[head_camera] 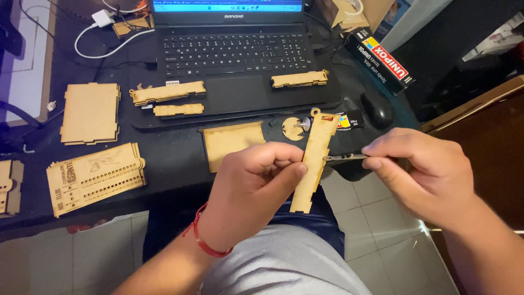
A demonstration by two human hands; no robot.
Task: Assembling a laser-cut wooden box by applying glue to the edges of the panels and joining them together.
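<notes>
Seen from the head camera: left hand [254,188] closed around a long notched wooden strip [312,164], thumb pressed on its face, fingers curled behind, strip held nearly upright in the air just off the front edge of the black desk [174,155], above the lap. Right hand [423,172] just beside it, thumb and forefinger pinched narrow on a small glue tube [344,158], nozzle end touching the strip's right edge about midway up. A red cord bracelet [204,240] around the left wrist. On the desk, an open laptop [234,60] at the back middle, with three more wooden strips lying on it: one [168,92] at its left front, a shorter one [179,109] just below that, another [299,78] at its right front. Flat rectangular wooden panel [232,141] at the front edge, just behind the left hand. Small wooden disc [295,128] near the strip's top end. Stack of plain wooden panels [90,112] toward the left edge, and an engraved, slotted panel [95,177] at the left front. Black computer mouse [377,109] at the right edge, a long black glue box [385,59] behind it toward the back right corner. White charger and cable [103,19] at the back left. Pale floor tiles [376,218] below the hands.
</notes>
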